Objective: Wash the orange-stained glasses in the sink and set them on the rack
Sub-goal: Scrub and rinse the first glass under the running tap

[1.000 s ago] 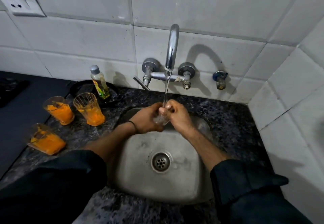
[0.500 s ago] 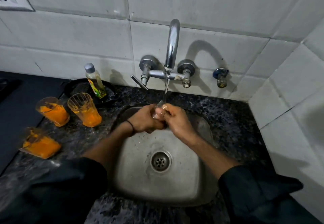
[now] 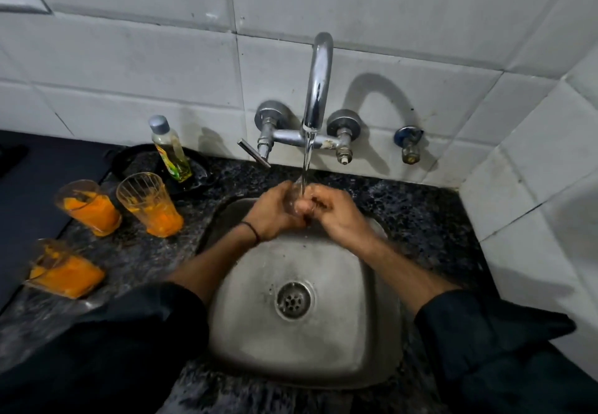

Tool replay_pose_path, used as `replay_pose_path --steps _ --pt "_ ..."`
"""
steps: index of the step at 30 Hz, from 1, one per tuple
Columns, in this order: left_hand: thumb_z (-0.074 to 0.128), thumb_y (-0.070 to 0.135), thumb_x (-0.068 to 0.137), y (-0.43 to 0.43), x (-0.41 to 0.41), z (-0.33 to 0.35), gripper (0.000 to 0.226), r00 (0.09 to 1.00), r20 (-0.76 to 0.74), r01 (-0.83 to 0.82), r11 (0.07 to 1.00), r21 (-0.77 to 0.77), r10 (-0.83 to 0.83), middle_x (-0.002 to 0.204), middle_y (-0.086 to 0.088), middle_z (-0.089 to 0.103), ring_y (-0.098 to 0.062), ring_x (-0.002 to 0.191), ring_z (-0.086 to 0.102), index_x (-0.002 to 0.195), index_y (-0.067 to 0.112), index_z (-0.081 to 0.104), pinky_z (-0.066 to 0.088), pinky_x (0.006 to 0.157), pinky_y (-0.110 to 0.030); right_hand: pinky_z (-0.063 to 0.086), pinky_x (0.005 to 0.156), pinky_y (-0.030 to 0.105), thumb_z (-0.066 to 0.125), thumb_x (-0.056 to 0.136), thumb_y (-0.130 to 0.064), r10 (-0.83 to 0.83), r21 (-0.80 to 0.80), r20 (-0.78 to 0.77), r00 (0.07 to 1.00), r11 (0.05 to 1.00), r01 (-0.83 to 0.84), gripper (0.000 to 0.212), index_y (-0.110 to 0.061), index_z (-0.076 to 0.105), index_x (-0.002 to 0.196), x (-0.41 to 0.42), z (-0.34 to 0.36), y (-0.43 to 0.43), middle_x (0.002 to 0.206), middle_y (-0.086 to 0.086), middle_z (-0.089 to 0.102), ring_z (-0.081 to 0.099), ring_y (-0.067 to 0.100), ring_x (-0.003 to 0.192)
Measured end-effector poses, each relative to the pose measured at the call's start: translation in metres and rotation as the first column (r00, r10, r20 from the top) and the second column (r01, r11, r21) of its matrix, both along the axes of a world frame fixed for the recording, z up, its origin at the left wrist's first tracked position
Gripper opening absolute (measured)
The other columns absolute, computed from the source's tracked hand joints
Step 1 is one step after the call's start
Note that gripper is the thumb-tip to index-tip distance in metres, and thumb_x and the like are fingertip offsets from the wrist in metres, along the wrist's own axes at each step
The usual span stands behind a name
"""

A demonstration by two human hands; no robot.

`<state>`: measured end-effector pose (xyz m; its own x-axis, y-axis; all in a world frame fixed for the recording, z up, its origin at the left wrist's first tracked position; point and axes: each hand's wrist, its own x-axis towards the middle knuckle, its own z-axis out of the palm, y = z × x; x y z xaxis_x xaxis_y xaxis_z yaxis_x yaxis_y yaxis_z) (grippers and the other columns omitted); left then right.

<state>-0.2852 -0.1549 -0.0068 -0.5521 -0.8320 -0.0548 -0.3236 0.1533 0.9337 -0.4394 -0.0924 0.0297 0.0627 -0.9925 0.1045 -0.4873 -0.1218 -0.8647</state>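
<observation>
Head view: left hand (image 3: pixel 275 213) and right hand (image 3: pixel 336 216) close around a clear glass (image 3: pixel 296 198) under the tap stream (image 3: pixel 306 161), over the sink (image 3: pixel 246 316). Wet glass is likely slippery and fragile; grip its walls. 3 stained glasses (image 3: pixel 149 205) wait on the table (image 3: pixel 420 219).

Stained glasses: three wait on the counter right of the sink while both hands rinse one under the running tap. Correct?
Not quite. The head view shows the three stained glasses on the counter left of the sink, not right. The left hand and right hand do hold a glass under the running tap.
</observation>
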Motion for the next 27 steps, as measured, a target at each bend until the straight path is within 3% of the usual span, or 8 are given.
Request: replay_pose_path --steps 4,9,12,15,18,22,24,27 --pt "0.075 0.032 0.074 0.027 -0.014 -0.013 0.042 0.879 0.24 -0.263 0.839 -0.476 0.412 0.099 -0.003 0.062 -0.024 0.083 0.057 0.095 0.021 0.041 0.044 0.064 -0.039 0.051 0.067 0.025 0.064 0.097 -0.021 -0.245 0.065 0.082 0.966 0.969 0.24 0.018 -0.009 0.066 0.082 0.028 -0.011 -0.004 0.076 0.005 0.07 0.063 0.008 0.07" --pt "0.075 0.007 0.06 0.001 0.016 0.008 0.031 0.98 -0.122 0.186 0.944 0.271 -0.158 0.07 0.0 0.069 -0.014 0.057 0.061 0.088 0.018 0.065 0.05 0.048 -0.026 0.049 0.076 0.013 0.063 0.097 -0.023 0.324 0.221 0.0 0.946 0.923 -0.316 0.013 -0.022 0.07 0.086 -0.01 0.026 0.002 0.081 -0.014 0.069 0.063 -0.003 0.077" --pt "0.074 0.002 0.061 -0.002 0.017 0.02 0.03 0.954 -0.171 0.291 0.896 0.335 -0.246 0.072 -0.004 0.069 -0.016 0.057 0.062 0.088 0.012 0.066 0.052 0.05 -0.027 0.051 0.071 0.016 0.064 0.096 -0.031 0.308 0.187 -0.116 0.944 0.94 -0.284 0.02 -0.025 0.066 0.077 -0.014 0.031 0.003 0.074 -0.012 0.066 0.061 0.0 0.07" --pt "0.081 0.025 0.069 0.019 -0.011 0.014 0.043 0.984 0.131 -0.114 0.992 -0.06 0.121 0.088 0.005 0.067 -0.018 0.077 0.065 0.104 0.018 0.058 0.051 0.064 -0.033 0.053 0.068 0.039 0.064 0.096 -0.033 -0.109 -0.038 -0.18 0.978 0.994 0.104 0.033 -0.019 0.06 0.067 0.01 0.013 -0.006 0.067 -0.003 0.065 0.061 0.015 0.064" --pt "0.066 0.035 0.085 0.044 -0.024 0.01 0.037 0.844 0.298 -0.295 0.849 -0.439 0.447 0.11 -0.002 0.066 -0.028 0.097 0.064 0.116 0.021 0.05 0.044 0.071 -0.037 0.045 0.053 0.036 0.063 0.096 -0.037 -0.454 -0.07 -0.044 0.89 0.89 0.451 0.048 -0.021 0.048 0.053 0.042 -0.006 -0.008 0.052 -0.006 0.053 0.049 0.013 0.049" --pt "0.074 0.016 0.067 0.02 0.008 0.016 0.02 1.0 0.014 -0.009 0.982 0.189 0.006 0.067 -0.001 0.067 -0.024 0.064 0.065 0.085 0.016 0.064 0.047 0.053 -0.028 0.047 0.052 0.03 0.071 0.092 -0.037 -0.249 -0.014 0.072 0.966 0.968 0.251 0.041 -0.02 0.06 0.056 0.035 -0.007 -0.003 0.052 -0.004 0.061 0.056 0.011 0.048" --pt "0.068 0.01 0.062 0.01 0.032 0.018 0.021 0.962 -0.228 0.243 0.841 0.483 -0.147 0.069 -0.007 0.063 -0.019 0.057 0.059 0.083 0.007 0.063 0.043 0.046 -0.022 0.051 0.057 0.032 0.07 0.093 -0.029 0.113 0.098 0.213 0.971 0.986 -0.136 0.033 -0.007 0.069 0.069 0.023 0.004 0.0 0.062 0.008 0.067 0.061 0.017 0.056" --pt "0.07 0.011 0.065 0.008 0.046 0.017 0.02 0.957 -0.175 0.289 0.768 0.571 -0.23 0.076 -0.014 0.062 -0.02 0.059 0.06 0.083 0.007 0.064 0.046 0.048 -0.024 0.057 0.07 0.041 0.068 0.095 -0.021 0.301 0.166 0.23 0.925 0.925 -0.343 0.029 0.004 0.072 0.083 0.015 0.007 -0.003 0.076 0.021 0.072 0.068 0.023 0.067"
